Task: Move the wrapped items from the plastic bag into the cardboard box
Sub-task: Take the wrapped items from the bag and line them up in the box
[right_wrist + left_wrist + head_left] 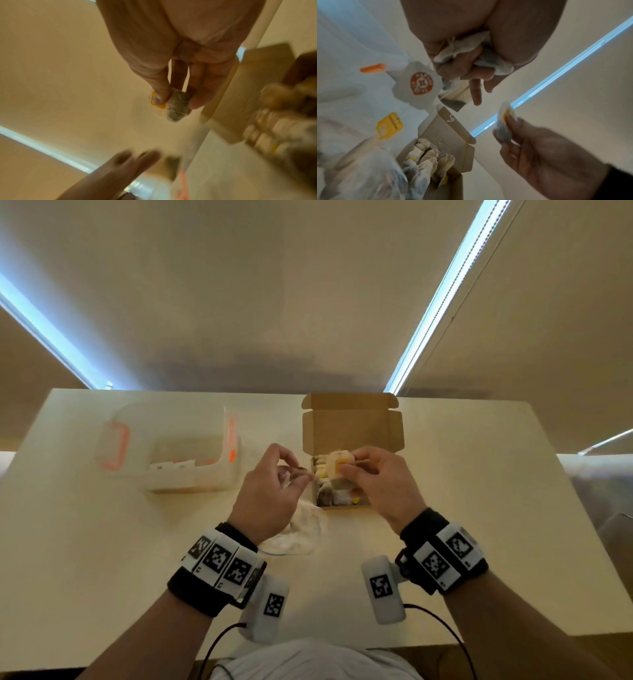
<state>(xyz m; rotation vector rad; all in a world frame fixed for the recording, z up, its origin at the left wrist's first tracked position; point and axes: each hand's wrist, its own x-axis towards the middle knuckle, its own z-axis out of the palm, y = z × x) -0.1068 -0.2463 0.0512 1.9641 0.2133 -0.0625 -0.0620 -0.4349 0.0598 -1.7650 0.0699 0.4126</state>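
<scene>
An open cardboard box [352, 422] stands at the table's middle back, with several wrapped items [426, 155] packed inside. My right hand [346, 469] hovers over the box's left part and pinches a clear-wrapped tea bag with a yellow tag [176, 106] between thumb and fingers. My left hand [294, 472], just left of the box, curls its fingers round a couple of tea bags [464, 50]. A white tag with an orange logo [419, 83] and a yellow tag [389, 125] dangle from them. The crumpled clear plastic bag [301, 529] lies under my left hand.
A clear plastic container with orange latches [171, 446] lies at the back left of the pale table [496, 525]. The box's lid [349, 405] stands open toward the far edge. Wrist-camera cables hang near my body.
</scene>
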